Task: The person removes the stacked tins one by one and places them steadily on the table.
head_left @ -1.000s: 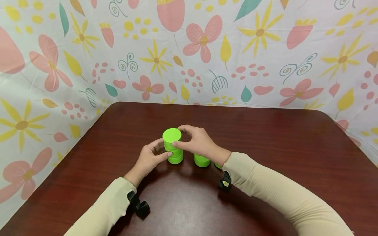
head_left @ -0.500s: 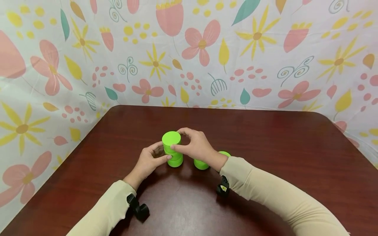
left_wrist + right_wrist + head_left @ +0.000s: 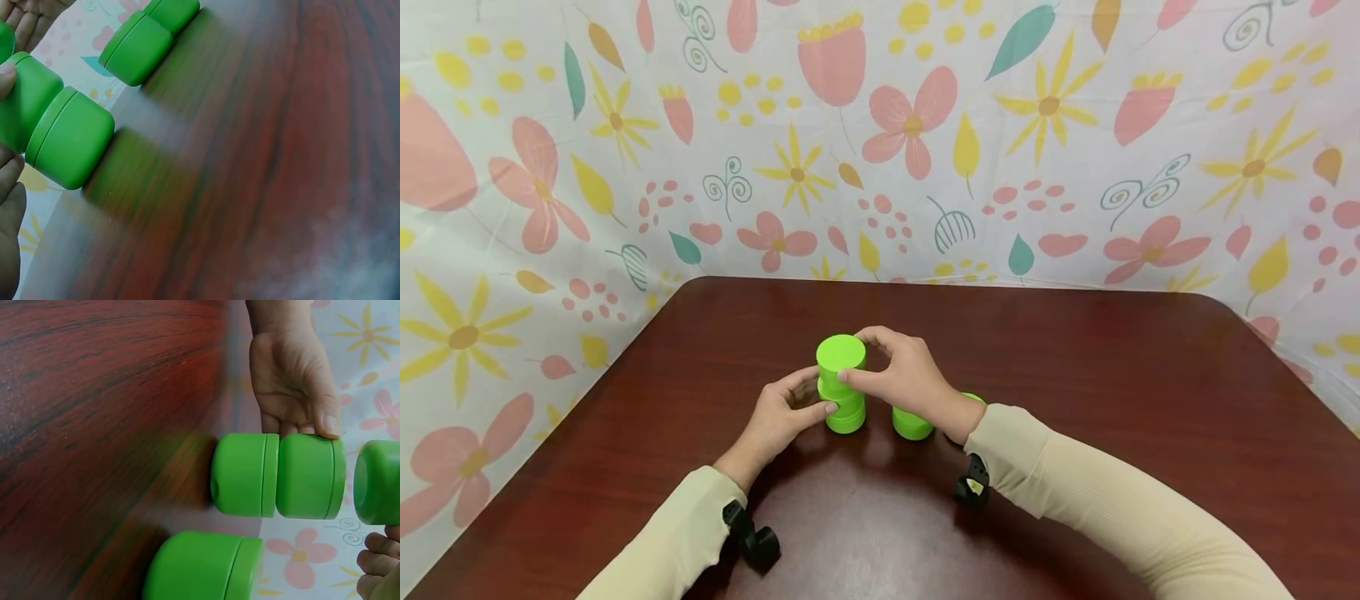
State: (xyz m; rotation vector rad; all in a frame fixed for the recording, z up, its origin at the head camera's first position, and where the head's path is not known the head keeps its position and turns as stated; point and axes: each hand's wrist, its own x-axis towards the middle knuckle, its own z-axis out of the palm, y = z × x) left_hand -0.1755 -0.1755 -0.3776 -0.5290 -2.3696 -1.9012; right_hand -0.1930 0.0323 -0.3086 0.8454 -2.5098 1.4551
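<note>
Green round lidded jars stand in a stack. The bottom jar (image 3: pixel 244 475) rests on the table, and the middle jar (image 3: pixel 309 478) sits on it. My left hand (image 3: pixel 775 421) grips the middle jar from the left, thumb in front. My right hand (image 3: pixel 917 375) pinches the top jar (image 3: pixel 841 354) between thumb and fingers from the right. In the right wrist view, a gap shows between this top jar (image 3: pixel 378 481) and the middle one's lid. In the left wrist view only parts of the left hand (image 3: pixel 9 219) show at the edge.
To the stack's right stands another green jar (image 3: pixel 913 425), partly under the right hand. A further green jar (image 3: pixel 975 397) is mostly hidden behind the right wrist. The dark wooden table (image 3: pixel 1075 358) ends at a floral cloth (image 3: pixel 880 217) behind.
The head view has tilted slightly upward. Both hands keep their hold; the top jar sits slightly higher and further right over the middle jar, whose rim now shows at left.
</note>
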